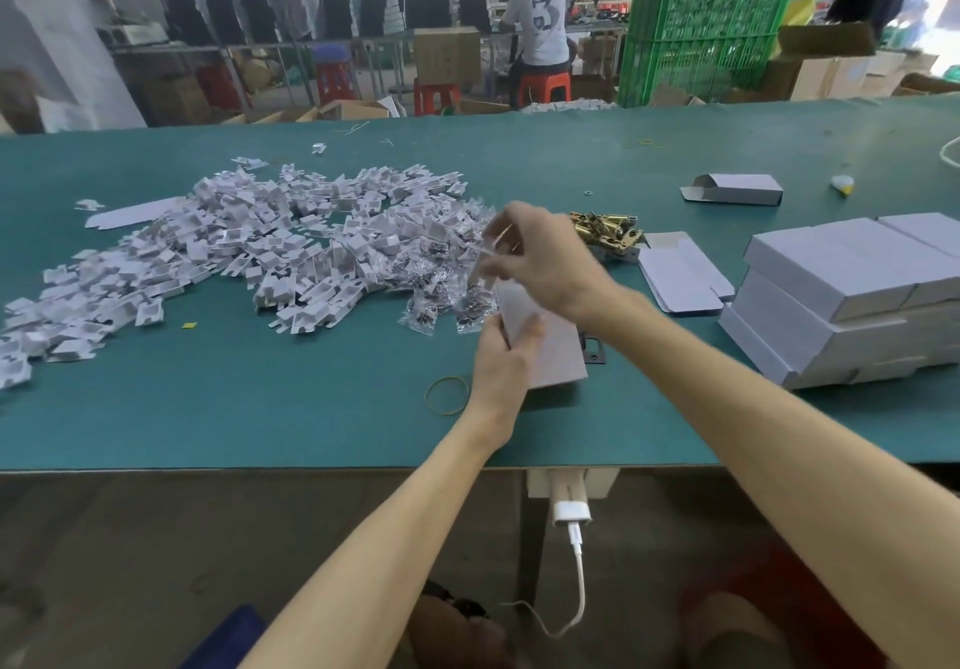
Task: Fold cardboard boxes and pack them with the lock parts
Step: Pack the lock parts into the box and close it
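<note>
My left hand (501,356) grips a white cardboard box (550,341) standing tilted on the green table (311,408). Over its upper end my right hand (540,257) pinches a small clear plastic bag (485,252); its contents are blurred. Several small bags of dark screws (441,299) lie just left of the box. Brass lock parts (608,231) sit behind my right hand. A dark metal plate (595,351) peeks out from under the box's right side.
A wide heap of white cardboard inserts (234,247) covers the left of the table. Flat box blanks (680,273) and a stack of folded boxes (852,299) are on the right. An open box (737,189) lies farther back. A rubber band (447,395) lies near my left wrist.
</note>
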### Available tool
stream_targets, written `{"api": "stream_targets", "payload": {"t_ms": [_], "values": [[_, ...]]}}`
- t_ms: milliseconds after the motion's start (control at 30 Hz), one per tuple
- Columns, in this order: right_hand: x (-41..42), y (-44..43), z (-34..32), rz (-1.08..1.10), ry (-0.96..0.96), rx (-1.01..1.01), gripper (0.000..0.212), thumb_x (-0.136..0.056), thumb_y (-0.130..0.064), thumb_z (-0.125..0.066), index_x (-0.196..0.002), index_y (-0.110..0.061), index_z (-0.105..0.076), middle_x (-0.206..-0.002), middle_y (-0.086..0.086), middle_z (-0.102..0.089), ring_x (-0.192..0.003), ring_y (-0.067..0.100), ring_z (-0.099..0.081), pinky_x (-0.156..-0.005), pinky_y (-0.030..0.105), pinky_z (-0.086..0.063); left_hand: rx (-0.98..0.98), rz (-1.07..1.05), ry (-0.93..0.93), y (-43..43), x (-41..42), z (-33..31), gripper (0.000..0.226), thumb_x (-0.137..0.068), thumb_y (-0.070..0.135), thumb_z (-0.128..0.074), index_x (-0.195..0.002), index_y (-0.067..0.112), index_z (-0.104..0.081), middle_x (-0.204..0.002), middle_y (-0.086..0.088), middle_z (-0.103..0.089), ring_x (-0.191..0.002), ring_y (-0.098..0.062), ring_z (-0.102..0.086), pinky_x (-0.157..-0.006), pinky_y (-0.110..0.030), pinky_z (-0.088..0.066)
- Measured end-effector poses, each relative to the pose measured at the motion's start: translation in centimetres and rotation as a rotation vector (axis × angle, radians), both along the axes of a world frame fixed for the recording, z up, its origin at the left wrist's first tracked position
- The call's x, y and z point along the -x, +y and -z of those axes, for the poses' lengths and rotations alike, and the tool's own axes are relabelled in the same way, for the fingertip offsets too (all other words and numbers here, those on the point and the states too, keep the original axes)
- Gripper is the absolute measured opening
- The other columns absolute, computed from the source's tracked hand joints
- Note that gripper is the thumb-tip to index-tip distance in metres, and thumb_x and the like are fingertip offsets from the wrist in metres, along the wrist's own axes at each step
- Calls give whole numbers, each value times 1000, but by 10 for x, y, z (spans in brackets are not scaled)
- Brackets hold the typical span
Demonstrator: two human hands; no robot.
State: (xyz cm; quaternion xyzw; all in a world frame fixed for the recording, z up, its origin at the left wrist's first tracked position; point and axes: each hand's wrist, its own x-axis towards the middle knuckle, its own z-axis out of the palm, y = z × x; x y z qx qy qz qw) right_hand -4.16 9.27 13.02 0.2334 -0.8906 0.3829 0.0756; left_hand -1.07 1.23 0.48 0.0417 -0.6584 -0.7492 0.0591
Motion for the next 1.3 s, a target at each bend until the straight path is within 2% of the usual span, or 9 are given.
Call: {"api": "stream_targets", "payload": {"t_ms": [100, 300, 433, 667, 767, 933, 1000, 1167, 1300], "values": [[18, 22, -9, 113, 39, -80, 28, -87, -15, -78, -112, -8, -67, -97, 8, -70, -87, 23, -66, -84, 37, -55, -56, 16, -4, 1, -1, 3, 28, -102, 27, -66, -124, 12, -56, -116, -6, -70, -96, -12, -69, -79, -27, -59], [33, 49, -3, 124, 76, -394, 25, -85, -11, -77, -110, -14, -74, -100, 5, -65, -93, 25, -61, -78, 32, -46, -77, 41, 1, 1, -3, -1, 28, -101, 22, -68, -124, 12, -56, -114, 0, -71, -89, -3, -71, -75, -22, -58], [33, 53, 1, 94, 150, -376, 25, -88, -12, -76, -112, -13, -74, -101, 1, -51, -94, 23, -57, -88, 34, -48, -81, 47, 14, 0, -3, -1, 25, -101, 23, -69, -121, 15, -58, -115, 0, -72, -94, -6, -71, -79, -25, -59], [31, 55, 4, 30, 217, -450, 19, -93, -15, -71, -111, -14, -78, -104, 0, -57, -103, 22, -52, -86, 28, -38, -98, 56, 47, 0, -2, 1, 25, -99, 25, -71, -121, 18, -59, -117, 0, -72, -97, -6, -71, -80, -27, -60], [34, 59, 6, 63, 191, -409, 19, -98, -14, -64, -111, -13, -78, -115, 7, -64, -108, 25, -57, -90, 27, -38, -98, 52, 52, -1, -1, 2, 24, -99, 25, -70, -120, 20, -60, -116, 2, -73, -97, -5, -71, -81, -26, -59], [32, 76, 25, 279, 171, -226, 19, -98, -9, -56, -110, -7, -70, -108, 11, -65, -102, 28, -58, -87, 34, -44, -121, 8, 37, -1, 2, 3, 30, -102, 28, -66, -126, 15, -54, -120, -3, -70, -101, -13, -71, -83, -28, -60], [27, 87, 41, 275, 45, -311, 16, -98, -15, -61, -109, -5, -67, -110, 12, -68, -103, 31, -61, -88, 38, -49, -129, -20, 33, -1, 3, 3, 28, -103, 30, -64, -124, 14, -53, -116, -4, -69, -98, -14, -70, -81, -28, -61], [1, 94, 84, 119, -156, -605, 66, -88, -48, -73, -140, -15, -51, -136, 10, -53, -127, 32, -46, -105, 45, -40, -95, -63, 22, 1, 6, 5, 32, -104, 31, -62, -125, 9, -51, -112, -5, -67, -93, -13, -68, -75, -26, -60], [-5, 97, 98, 125, -28, -529, 51, -93, -44, -68, -135, -18, -56, -132, 5, -54, -124, 28, -45, -104, 44, -39, -74, -69, 32, 0, 5, 5, 39, -103, 32, -63, -129, 6, -51, -112, -6, -68, -90, -11, -69, -71, -22, -58]]}}
